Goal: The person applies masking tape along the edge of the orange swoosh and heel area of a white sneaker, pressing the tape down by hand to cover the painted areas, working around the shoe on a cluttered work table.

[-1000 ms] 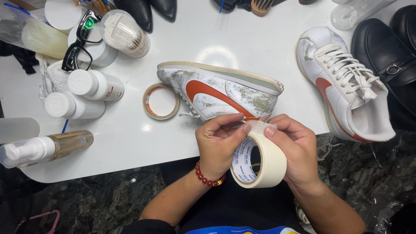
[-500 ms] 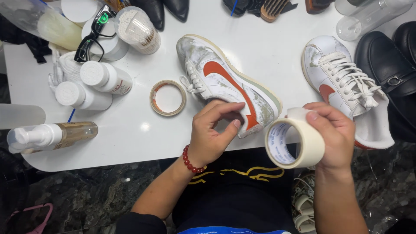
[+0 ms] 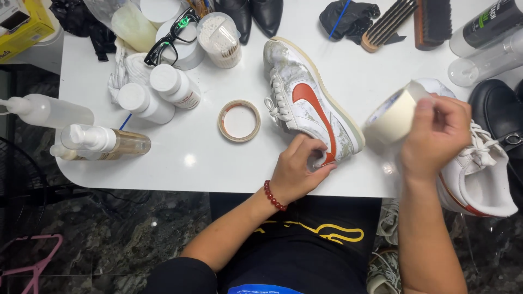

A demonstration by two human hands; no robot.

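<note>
A dirty white sneaker with an orange-red side stripe (image 3: 305, 103) lies on the white table (image 3: 180, 163), heel toward me. My left hand (image 3: 299, 171), with a red bead bracelet at the wrist, presses its fingers on the sneaker's heel. My right hand (image 3: 436, 136) holds a roll of cream masking tape (image 3: 393, 115) lifted to the right of the shoe. The matching second sneaker (image 3: 479, 174) lies at the table's right edge, partly behind my right hand.
A nearly spent tape ring (image 3: 239, 121) lies left of the shoe. White bottles (image 3: 163, 92), a pump bottle (image 3: 103, 142), glasses (image 3: 171, 32) and a cotton swab jar (image 3: 219, 37) crowd the left. Brushes (image 3: 406, 19), a black glove and black shoes (image 3: 498, 114) sit at back and right.
The sneaker has turned so its heel points toward me. My right hand has carried the tape roll up and to the right, away from the left hand, which now rests on the heel.
</note>
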